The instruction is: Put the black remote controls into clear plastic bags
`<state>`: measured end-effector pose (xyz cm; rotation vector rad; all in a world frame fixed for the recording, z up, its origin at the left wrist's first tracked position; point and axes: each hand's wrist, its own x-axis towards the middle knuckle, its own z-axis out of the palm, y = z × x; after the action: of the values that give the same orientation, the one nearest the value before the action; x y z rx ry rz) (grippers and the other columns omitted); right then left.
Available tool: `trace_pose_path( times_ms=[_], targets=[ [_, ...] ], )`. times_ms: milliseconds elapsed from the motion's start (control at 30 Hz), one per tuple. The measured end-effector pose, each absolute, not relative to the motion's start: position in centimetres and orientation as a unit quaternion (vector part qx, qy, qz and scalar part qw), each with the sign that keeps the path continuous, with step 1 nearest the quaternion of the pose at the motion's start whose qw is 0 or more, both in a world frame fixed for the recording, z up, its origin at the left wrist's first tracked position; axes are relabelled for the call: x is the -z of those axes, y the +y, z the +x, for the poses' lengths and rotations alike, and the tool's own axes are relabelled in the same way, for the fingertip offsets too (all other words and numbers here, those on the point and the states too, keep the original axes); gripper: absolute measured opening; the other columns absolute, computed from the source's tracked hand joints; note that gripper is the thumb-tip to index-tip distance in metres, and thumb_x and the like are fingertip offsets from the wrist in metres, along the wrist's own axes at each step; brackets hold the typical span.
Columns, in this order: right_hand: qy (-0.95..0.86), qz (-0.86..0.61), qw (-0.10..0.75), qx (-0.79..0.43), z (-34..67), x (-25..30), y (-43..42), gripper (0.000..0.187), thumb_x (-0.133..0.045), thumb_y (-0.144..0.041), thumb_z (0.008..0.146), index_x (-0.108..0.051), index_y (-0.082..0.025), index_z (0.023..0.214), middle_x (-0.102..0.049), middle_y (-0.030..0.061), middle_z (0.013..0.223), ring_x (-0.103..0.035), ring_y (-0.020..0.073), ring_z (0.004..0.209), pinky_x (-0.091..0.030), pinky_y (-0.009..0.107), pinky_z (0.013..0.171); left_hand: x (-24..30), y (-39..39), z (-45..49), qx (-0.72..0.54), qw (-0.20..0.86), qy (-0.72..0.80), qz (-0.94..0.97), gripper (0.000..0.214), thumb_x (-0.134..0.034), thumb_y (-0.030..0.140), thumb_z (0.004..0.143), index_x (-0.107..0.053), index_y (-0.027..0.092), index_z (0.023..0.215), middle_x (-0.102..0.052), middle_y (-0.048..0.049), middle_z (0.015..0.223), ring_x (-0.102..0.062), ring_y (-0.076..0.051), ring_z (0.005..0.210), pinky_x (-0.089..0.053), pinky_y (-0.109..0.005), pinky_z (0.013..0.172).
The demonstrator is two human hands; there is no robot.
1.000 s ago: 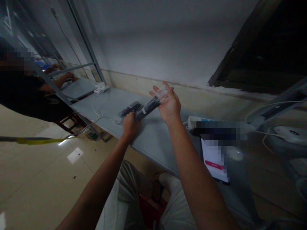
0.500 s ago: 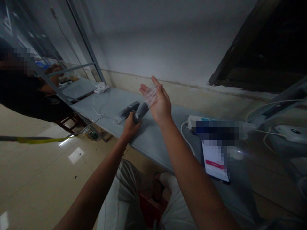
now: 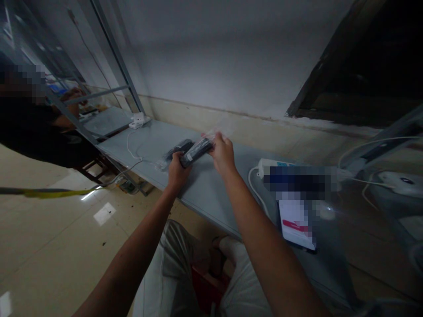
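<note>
A dark, long packet in clear plastic wrap [image 3: 197, 152] is held over the grey table between my two hands; what is inside I cannot make out. My left hand [image 3: 178, 171] is closed round its near left end. At the far right end, my right hand [image 3: 223, 152] has its fingers closed on the packet and the clear plastic, whose loose part sticks up past the fingertips. Just left of the held packet, another dark plastic-wrapped packet [image 3: 173, 151] lies on the table, partly hidden behind my left hand.
The narrow grey table [image 3: 152, 132] runs along the wall. A white power strip [image 3: 266, 166] and a lit phone [image 3: 295, 226] lie to the right, with white cables. A white adapter [image 3: 139, 119] sits at the far left. Another person [image 3: 39, 123] sits beyond the metal frame.
My right hand has gone from spread fingers under the plastic to gripping the packet's far end. The packet has tilted lower and turned, showing a pale label-like mark.
</note>
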<state>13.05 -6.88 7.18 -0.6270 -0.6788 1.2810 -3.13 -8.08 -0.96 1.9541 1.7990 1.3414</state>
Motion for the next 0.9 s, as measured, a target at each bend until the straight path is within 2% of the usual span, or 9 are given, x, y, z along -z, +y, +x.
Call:
trace_pose_path(
  times_ms=[200,333,433,567,767,900],
  targets=[
    [-0.276,-0.281,0.744,-0.54,16.5,-9.5,-6.9,0.028,-0.043,-0.04,0.1,-0.054,-0.026,0.121,-0.075,0.0035,0.095,-0.075,0.0182,0.085,-0.061,0.042,0.083,1.2,-7.9,-3.5,-0.501,0.058,0.62,0.602,0.045,-0.072,0.032,0.077,-0.049,0.021,0.114,-0.064,-0.0094,0.103,-0.063,-0.025,0.094,-0.049,-0.037,0.081],
    [-0.239,-0.272,0.756,-0.545,17.9,-8.6,-6.9,0.028,-0.036,-0.039,0.101,-0.05,-0.029,0.123,-0.074,0.0021,0.092,-0.075,0.0184,0.085,-0.06,0.047,0.086,0.9,-8.1,-3.6,-0.529,0.044,0.636,0.561,0.042,-0.073,0.043,0.078,-0.051,0.021,0.106,-0.064,-0.0068,0.096,-0.062,-0.024,0.089,-0.049,-0.036,0.078],
    [-0.194,-0.272,0.771,-0.541,18.4,-7.0,-6.4,0.028,-0.031,-0.039,0.102,-0.049,-0.03,0.121,-0.074,0.002,0.089,-0.075,0.0182,0.084,-0.06,0.047,0.083,0.5,-8.3,-3.6,-0.552,0.038,0.639,0.535,0.04,-0.072,0.045,0.08,-0.051,0.021,0.103,-0.063,-0.0057,0.094,-0.062,-0.022,0.086,-0.049,-0.035,0.077],
    [-0.152,-0.293,0.779,-0.534,18.7,-5.1,-6.1,0.024,-0.033,-0.038,0.101,-0.049,-0.03,0.117,-0.073,0.0017,0.088,-0.075,0.0177,0.081,-0.061,0.044,0.079,0.5,-8.2,-3.7,-0.566,0.038,0.641,0.518,0.034,-0.069,0.039,0.081,-0.05,0.021,0.103,-0.063,-0.0055,0.095,-0.062,-0.021,0.086,-0.049,-0.034,0.078],
    [-0.176,-0.308,0.72,-0.596,16.9,-4.0,-6.8,0.021,-0.042,-0.037,0.099,-0.05,-0.026,0.114,-0.074,0.0038,0.088,-0.075,0.0218,0.078,-0.062,0.048,0.076,1.0,-8.1,-3.6,-0.514,0.046,0.627,0.583,0.034,-0.068,0.026,0.077,-0.05,0.022,0.106,-0.064,-0.0065,0.099,-0.062,-0.024,0.09,-0.049,-0.037,0.08],
    [-0.176,-0.279,0.689,-0.646,15.1,-3.3,-6.9,0.014,-0.054,-0.029,0.092,-0.055,-0.024,0.105,-0.074,0.0014,0.086,-0.073,0.0175,0.077,-0.062,0.039,0.077,1.1,-7.9,-3.2,-0.467,0.047,0.63,0.619,0.029,-0.063,0.018,0.078,-0.052,0.021,0.105,-0.064,-0.009,0.098,-0.063,-0.026,0.093,-0.048,-0.04,0.082]
  ],
)
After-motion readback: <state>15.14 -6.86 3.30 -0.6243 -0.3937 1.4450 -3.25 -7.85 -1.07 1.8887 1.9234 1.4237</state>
